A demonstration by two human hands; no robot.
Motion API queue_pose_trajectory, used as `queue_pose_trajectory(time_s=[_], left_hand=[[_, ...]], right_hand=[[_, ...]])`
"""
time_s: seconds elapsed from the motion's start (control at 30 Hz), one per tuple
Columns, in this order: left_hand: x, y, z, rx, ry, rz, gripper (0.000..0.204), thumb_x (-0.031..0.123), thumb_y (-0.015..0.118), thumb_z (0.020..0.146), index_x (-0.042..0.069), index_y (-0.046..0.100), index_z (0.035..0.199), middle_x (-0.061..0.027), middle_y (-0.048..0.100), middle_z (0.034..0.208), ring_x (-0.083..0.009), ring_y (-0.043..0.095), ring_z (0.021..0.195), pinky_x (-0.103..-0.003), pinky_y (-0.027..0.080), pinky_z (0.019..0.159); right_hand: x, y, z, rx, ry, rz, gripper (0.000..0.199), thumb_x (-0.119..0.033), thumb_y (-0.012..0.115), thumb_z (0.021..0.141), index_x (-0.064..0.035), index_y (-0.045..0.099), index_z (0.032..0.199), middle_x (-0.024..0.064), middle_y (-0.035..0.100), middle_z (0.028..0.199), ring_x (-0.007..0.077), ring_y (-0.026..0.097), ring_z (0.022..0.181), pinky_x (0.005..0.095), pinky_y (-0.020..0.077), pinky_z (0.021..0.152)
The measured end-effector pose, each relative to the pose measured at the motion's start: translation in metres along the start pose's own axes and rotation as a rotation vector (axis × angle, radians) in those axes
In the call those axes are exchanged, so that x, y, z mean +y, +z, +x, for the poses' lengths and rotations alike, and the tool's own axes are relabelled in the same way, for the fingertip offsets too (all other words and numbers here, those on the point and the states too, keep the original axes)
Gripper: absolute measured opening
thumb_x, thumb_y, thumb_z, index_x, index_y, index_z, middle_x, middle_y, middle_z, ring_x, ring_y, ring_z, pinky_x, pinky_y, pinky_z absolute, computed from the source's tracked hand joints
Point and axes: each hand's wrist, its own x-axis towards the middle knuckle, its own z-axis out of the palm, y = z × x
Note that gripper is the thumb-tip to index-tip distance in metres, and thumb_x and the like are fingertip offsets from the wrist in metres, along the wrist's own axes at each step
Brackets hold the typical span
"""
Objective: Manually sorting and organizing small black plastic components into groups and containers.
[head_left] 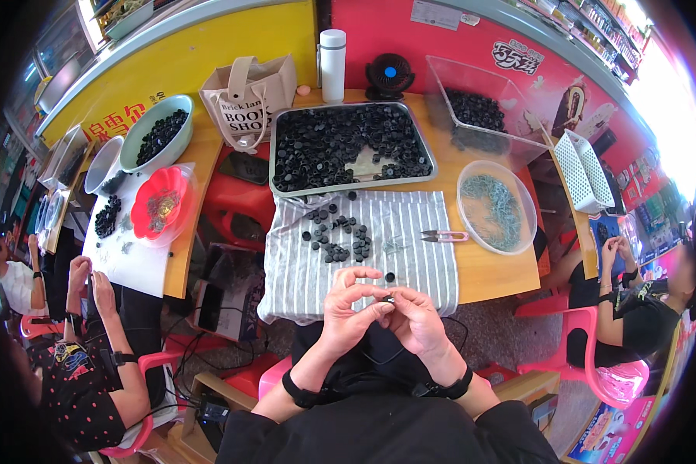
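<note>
A small black part point(389, 298), round and hard-looking, sits between the fingertips of both hands, just in front of the near edge of the table. The left hand point(349, 308) is curled, its thumb and fingers closed narrow on the part; the right hand point(417, 319) pinches it from the other side. Just beyond lies a grey striped cloth point(410, 232), soft and wrinkled, hanging over the table edge, with a loose group of black round pieces point(336, 234) on it and small snips with pink handles point(443, 236). Behind the cloth stands a shallow metal tray point(277, 158) full of the same black pieces. To the right is a clear round bowl point(527, 203) with grey-green rings. Between cloth and bowl the wooden table point(491, 274) is bare.
</note>
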Motion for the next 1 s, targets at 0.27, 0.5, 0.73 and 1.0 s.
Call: queue_pose_trajectory(time_s=[0.27, 0.5, 0.73, 1.0], left_hand=[[-0.004, 0.003, -0.003, 0.064, -0.115, -0.210, 0.020, 0.006, 0.084, 0.074, 0.009, 0.076, 0.092, -0.0106, 0.063, 0.121, -0.0212, 0.052, 0.119, -0.040, 0.037, 0.104], [-0.005, 0.006, -0.004, 0.019, -0.153, -0.280, 0.017, 0.007, 0.082, 0.077, 0.008, 0.076, 0.093, -0.0104, 0.063, 0.120, -0.0210, 0.053, 0.117, -0.038, 0.038, 0.103], [-0.004, 0.004, -0.001, -0.026, -0.072, 0.148, 0.017, 0.004, 0.080, 0.075, 0.005, 0.074, 0.092, -0.0098, 0.064, 0.117, -0.0266, 0.054, 0.113, -0.039, 0.042, 0.096], [-0.001, 0.029, 0.001, -0.050, 0.161, 0.923, 0.020, 0.010, 0.081, 0.067, 0.005, 0.071, 0.083, -0.0114, 0.061, 0.115, -0.0355, 0.051, 0.115, -0.047, 0.038, 0.092]], right_hand=[[0.001, -0.002, 0.000, -0.071, -0.039, 0.138, 0.017, -0.001, 0.061, 0.096, -0.0015, 0.067, 0.112, 0.0085, 0.070, 0.097, 0.0155, 0.063, 0.082, 0.0276, 0.0515, 0.074], [0.006, -0.006, -0.002, -0.042, -0.165, 0.071, 0.018, 0.001, 0.064, 0.094, -0.0026, 0.067, 0.111, 0.0073, 0.069, 0.094, 0.0154, 0.063, 0.082, 0.0293, 0.0521, 0.074], [-0.011, -0.006, 0.000, 0.023, -0.256, 0.186, 0.013, 0.001, 0.063, 0.093, -0.0014, 0.067, 0.106, 0.0093, 0.068, 0.092, 0.0168, 0.062, 0.079, 0.0292, 0.0506, 0.072], [-0.021, -0.037, 0.006, 0.123, -0.375, 0.117, 0.012, -0.001, 0.064, 0.092, -0.0017, 0.066, 0.104, 0.0081, 0.066, 0.089, 0.0170, 0.061, 0.076, 0.0294, 0.0492, 0.069]])
